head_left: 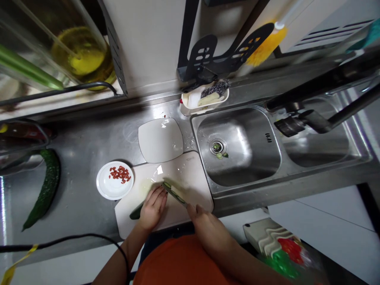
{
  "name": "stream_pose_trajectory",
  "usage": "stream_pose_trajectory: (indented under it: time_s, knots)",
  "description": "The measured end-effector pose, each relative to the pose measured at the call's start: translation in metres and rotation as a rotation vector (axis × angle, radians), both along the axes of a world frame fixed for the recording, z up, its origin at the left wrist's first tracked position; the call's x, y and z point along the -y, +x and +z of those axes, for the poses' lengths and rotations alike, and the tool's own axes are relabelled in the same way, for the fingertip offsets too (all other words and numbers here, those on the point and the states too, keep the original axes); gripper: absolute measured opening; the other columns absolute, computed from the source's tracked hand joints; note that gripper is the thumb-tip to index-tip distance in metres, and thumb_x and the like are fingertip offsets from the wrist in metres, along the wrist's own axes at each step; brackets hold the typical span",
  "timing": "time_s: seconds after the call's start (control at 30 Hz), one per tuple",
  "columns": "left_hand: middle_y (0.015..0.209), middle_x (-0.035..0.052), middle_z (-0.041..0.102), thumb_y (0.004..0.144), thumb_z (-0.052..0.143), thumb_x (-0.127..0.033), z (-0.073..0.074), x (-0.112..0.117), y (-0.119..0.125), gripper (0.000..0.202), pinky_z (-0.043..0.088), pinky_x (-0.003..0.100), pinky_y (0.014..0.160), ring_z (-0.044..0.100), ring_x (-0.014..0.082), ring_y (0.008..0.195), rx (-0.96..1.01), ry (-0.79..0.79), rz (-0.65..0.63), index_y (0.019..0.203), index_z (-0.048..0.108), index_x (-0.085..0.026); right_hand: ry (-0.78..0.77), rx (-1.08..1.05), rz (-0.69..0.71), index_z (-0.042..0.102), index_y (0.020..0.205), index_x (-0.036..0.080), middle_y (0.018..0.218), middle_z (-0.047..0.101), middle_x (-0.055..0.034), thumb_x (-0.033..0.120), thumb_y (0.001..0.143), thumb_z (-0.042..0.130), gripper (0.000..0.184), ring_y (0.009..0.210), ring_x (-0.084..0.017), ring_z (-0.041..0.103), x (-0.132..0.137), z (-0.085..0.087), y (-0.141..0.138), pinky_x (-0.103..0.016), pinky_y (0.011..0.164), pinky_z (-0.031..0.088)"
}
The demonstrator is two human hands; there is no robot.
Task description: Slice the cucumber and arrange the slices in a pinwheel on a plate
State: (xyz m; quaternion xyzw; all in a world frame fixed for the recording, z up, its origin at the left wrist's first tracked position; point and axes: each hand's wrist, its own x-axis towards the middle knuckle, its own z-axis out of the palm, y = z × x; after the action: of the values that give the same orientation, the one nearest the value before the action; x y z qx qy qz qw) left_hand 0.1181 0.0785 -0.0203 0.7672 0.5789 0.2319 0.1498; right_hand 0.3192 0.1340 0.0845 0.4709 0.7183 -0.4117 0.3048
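On a white cutting board (pixel 190 174), my left hand (pixel 153 206) is closed over a green cucumber (pixel 135 213), whose end sticks out to the left of the palm. My right hand (pixel 208 225) grips a kitchen knife (pixel 178 196) by its handle. The blade lies at the fingertips of my left hand, with cucumber slices (pixel 168 185) along it. A white square plate (pixel 162 138) rests against the board's far edge. Left of the board, a white bowl (pixel 102 184) holds red dried berries (pixel 120 174).
A whole cucumber (pixel 47 190) lies on the steel counter (pixel 80 146) at left. Right of the board is a sink (pixel 237 170) with cucumber scraps (pixel 221 155) near its drain. A faucet (pixel 297 118) and a sponge holder (pixel 204 103) stand behind. A black cable (pixel 89 236) crosses the lower left.
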Motion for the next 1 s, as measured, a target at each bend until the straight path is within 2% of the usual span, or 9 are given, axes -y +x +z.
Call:
stream_pose_trajectory:
  time_s: [0.3, 0.57, 0.7, 1.0]
  knots:
    - [0.109, 0.0094, 0.068, 0.088, 0.05, -0.013, -0.002, 0.002, -0.001, 0.033, 0.05, 0.045, 0.099, 0.061, 0.0223, 0.11, -0.011, 0.004, -0.001, 0.12, 0.057, -0.016, 0.012, -0.005, 0.025, 0.05, 0.118, 0.02, 0.097, 0.063, -0.0094, -0.001, 0.083, 0.025, 0.048, 0.078, -0.02, 0.067, 0.0, -0.007, -0.004, -0.024, 0.059, 0.042]
    - [0.11, 0.0097, 0.067, 0.088, 0.05, -0.012, -0.001, 0.001, -0.001, 0.034, 0.05, 0.045, 0.099, 0.06, 0.0226, 0.111, -0.002, -0.009, -0.005, 0.121, 0.057, -0.016, 0.042, -0.028, -0.017, 0.046, 0.129, 0.025, 0.095, 0.063, -0.0091, 0.001, 0.085, 0.024, 0.056, 0.076, -0.02, 0.066, 0.005, -0.02, -0.008, -0.025, 0.06, 0.044]
    - [0.11, 0.0093, 0.067, 0.087, 0.052, -0.011, 0.0, 0.002, -0.001, 0.035, 0.05, 0.046, 0.098, 0.06, 0.0232, 0.111, 0.002, -0.018, -0.008, 0.122, 0.056, -0.016, 0.037, -0.022, -0.026, 0.049, 0.127, 0.023, 0.097, 0.063, -0.01, 0.001, 0.085, 0.024, 0.053, 0.079, -0.02, 0.066, 0.003, -0.023, -0.011, -0.026, 0.063, 0.045]
    - [0.115, 0.0081, 0.065, 0.086, 0.054, -0.012, -0.003, 0.003, -0.003, 0.04, 0.05, 0.043, 0.101, 0.058, 0.0248, 0.114, -0.045, -0.042, -0.034, 0.126, 0.051, -0.017, 0.129, -0.036, -0.001, 0.049, 0.127, 0.022, 0.093, 0.063, -0.0098, 0.001, 0.086, 0.025, 0.052, 0.076, -0.021, 0.067, -0.004, -0.024, -0.02, -0.024, 0.057, 0.042]
